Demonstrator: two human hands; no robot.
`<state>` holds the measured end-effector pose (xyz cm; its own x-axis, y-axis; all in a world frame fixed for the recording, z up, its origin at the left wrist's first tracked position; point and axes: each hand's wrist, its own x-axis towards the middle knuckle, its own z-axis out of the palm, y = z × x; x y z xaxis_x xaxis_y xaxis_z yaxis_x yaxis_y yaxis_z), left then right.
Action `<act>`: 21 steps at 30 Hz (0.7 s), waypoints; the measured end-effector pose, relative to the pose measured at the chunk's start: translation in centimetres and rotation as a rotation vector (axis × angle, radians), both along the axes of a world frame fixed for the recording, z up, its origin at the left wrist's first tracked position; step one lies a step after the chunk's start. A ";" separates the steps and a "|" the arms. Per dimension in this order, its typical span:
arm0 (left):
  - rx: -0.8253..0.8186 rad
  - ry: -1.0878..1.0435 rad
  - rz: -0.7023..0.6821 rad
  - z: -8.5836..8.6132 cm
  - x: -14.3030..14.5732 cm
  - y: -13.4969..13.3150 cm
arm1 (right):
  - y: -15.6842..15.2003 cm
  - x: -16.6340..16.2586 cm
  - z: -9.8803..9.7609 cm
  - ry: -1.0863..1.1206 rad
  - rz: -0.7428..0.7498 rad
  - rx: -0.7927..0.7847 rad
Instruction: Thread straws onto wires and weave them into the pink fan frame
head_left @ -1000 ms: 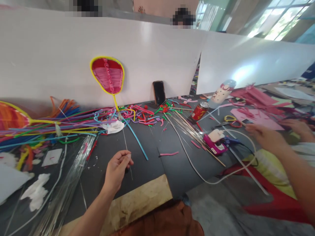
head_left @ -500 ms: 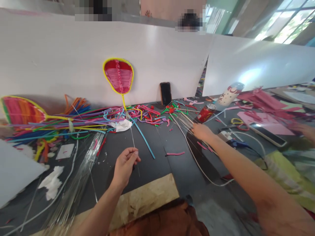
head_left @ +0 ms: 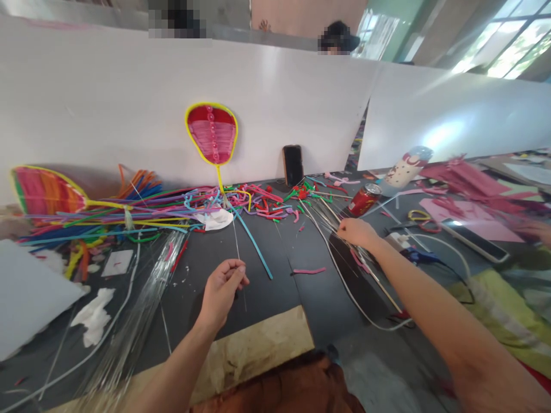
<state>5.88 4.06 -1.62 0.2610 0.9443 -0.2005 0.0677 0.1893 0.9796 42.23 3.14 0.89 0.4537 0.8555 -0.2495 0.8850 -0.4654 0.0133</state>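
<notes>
My left hand [head_left: 224, 287] pinches a thin metal wire [head_left: 236, 238] above the dark tabletop; the wire stretches away from me toward the handle of the pink and red fan [head_left: 212, 135]. That fan has a yellow rim and leans upright on the white partition. Over on the right, my right hand [head_left: 358, 235] is closed on a bundle of thin sticks [head_left: 328, 211], its fingertips partly hidden. A red drink can [head_left: 364, 199] stands just beyond this hand. Between my hands lie a pink pipe cleaner piece [head_left: 309, 271] and a blue pipe cleaner [head_left: 255, 244].
Colourful pipe cleaners [head_left: 150, 215] pile along the partition [head_left: 129, 103], beside a second fan [head_left: 49, 195]. Loose wires [head_left: 148, 298] lie left. A phone [head_left: 293, 164] leans at the back; another phone [head_left: 473, 240], scissors [head_left: 419, 217] and a white cable [head_left: 340, 269] are on the right.
My right hand has shifted slightly among the thin sticks, and a long stick now shows below its wrist. The left hand keeps its pinch on the wire. The whole view has shifted slightly.
</notes>
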 end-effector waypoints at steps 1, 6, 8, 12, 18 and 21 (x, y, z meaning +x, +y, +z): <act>-0.001 -0.001 -0.002 0.0 0.0 0.0 | -0.3 0.1 0.2 0.021 -0.002 0.011; 0.003 0.003 -0.001 -0.1 0.0 0.0 | -2.4 0.5 1.2 0.213 0.001 0.076; 0.002 0.006 0.000 -0.1 0.0 0.0 | -3.5 0.6 1.3 0.317 -0.028 0.100; 0.004 0.005 -0.003 -0.2 0.1 0.1 | -5.8 0.2 1.0 0.552 -0.098 0.132; 0.023 0.018 -0.017 -0.3 0.1 0.1 | -8.0 -0.8 0.0 0.770 -0.156 0.207; 0.032 0.018 -0.012 -0.3 0.1 0.1 | -8.6 -1.0 -0.3 0.800 -0.178 0.242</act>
